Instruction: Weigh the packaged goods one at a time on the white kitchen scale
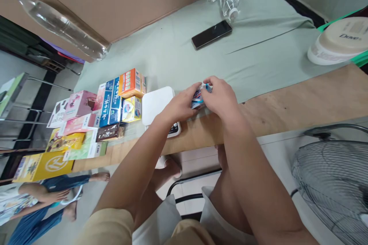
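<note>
Both hands close around a small blue-and-white soap box (197, 95) at the front edge of the cloth. My left hand (184, 101) grips its left side, fingers bent over the top. My right hand (220, 95) pinches its right end with thumb and forefinger. Much of the box is covered by the fingers. Just left of my left hand lies a white digital scale (157, 101), its control panel partly under my forearm. Beside the scale stand a yellow soap box (131, 109) and an orange box (132, 83).
Several boxes and packets, including a blue box (110, 101), crowd the table's left end. A black phone (212, 34) lies behind my hands, near a clear bottle (229, 0). A Dove tub (339, 42) stands right. A fan (333, 180) is below; a person (43, 199) is lower left.
</note>
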`<action>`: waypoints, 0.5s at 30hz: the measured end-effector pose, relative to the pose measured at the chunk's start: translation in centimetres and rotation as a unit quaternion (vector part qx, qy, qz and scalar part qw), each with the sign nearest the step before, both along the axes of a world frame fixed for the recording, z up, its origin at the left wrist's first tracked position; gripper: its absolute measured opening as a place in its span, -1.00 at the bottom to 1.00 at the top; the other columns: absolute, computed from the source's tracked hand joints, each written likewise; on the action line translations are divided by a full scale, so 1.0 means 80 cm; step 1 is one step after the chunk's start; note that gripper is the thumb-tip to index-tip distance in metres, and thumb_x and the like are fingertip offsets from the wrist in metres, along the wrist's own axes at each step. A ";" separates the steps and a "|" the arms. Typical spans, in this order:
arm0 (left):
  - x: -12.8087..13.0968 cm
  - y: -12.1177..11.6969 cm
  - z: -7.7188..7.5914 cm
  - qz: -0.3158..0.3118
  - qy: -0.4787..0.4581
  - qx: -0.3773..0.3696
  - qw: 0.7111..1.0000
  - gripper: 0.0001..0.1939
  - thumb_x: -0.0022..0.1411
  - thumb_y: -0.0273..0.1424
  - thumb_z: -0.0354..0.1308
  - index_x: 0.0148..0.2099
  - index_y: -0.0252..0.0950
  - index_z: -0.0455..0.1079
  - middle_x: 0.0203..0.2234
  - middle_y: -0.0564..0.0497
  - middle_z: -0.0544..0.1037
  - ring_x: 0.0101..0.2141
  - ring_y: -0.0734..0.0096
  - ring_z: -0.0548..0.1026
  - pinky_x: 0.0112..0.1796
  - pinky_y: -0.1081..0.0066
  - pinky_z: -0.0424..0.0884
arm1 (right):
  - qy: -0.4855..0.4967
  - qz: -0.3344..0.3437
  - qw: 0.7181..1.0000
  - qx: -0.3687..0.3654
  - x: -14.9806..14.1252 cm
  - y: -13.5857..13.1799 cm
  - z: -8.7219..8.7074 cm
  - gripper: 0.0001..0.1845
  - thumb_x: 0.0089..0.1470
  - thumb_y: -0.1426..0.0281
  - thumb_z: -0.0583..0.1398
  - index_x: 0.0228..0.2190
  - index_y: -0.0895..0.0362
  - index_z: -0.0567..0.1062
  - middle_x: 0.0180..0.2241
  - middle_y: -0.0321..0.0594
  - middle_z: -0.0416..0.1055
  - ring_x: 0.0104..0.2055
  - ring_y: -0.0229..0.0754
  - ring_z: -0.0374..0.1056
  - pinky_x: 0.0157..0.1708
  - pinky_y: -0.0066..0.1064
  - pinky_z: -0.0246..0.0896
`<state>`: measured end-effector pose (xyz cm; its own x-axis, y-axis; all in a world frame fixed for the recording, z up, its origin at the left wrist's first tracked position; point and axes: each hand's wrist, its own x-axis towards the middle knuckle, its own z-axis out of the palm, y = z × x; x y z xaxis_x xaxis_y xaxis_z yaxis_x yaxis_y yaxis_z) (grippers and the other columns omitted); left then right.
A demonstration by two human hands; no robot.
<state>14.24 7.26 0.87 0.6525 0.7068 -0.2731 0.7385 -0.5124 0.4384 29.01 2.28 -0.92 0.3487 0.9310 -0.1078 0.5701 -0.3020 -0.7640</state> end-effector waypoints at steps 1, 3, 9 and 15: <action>0.002 0.001 -0.001 -0.002 -0.010 -0.008 1.000 -0.05 0.13 -0.52 0.25 0.52 -0.27 0.02 0.37 -0.21 0.42 0.28 0.01 0.48 0.22 0.14 0.42 | -0.005 -0.004 1.000 0.004 -0.002 0.001 0.000 -0.62 0.20 0.36 0.14 0.03 0.08 0.56 0.06 0.06 0.56 0.05 0.15 0.50 0.06 0.01 0.39; 0.009 0.001 -0.004 -0.005 -0.024 -0.010 1.000 -0.07 0.11 -0.52 0.26 0.50 -0.27 0.06 0.38 -0.22 0.40 0.28 -0.02 0.47 0.22 0.12 0.43 | -0.005 -0.015 1.000 0.003 -0.005 0.004 0.003 -0.60 0.21 0.36 0.14 0.05 0.08 0.54 0.06 0.08 0.54 0.07 0.17 0.48 0.09 0.04 0.37; 0.033 -0.009 -0.007 0.008 -0.050 -0.003 0.999 -0.56 0.15 -0.40 0.30 0.10 -0.27 0.42 0.06 -0.22 0.55 0.06 -0.06 0.54 -0.01 0.07 0.54 | 0.016 -0.070 0.997 -0.035 -0.012 0.008 0.024 -0.56 0.23 0.35 0.15 0.12 0.06 0.49 0.20 0.12 0.40 0.27 0.26 0.35 0.23 0.22 0.25; 0.019 -0.024 -0.006 -0.003 -0.060 -0.055 0.997 -0.50 0.15 -0.41 0.29 0.15 -0.25 0.39 0.11 -0.18 0.42 0.06 0.00 0.50 0.01 0.06 0.56 | 0.060 -0.076 0.995 -0.019 -0.011 0.009 0.028 -0.54 0.20 0.39 0.20 0.13 0.10 0.47 0.26 0.10 0.31 0.37 0.24 0.22 0.31 0.09 0.21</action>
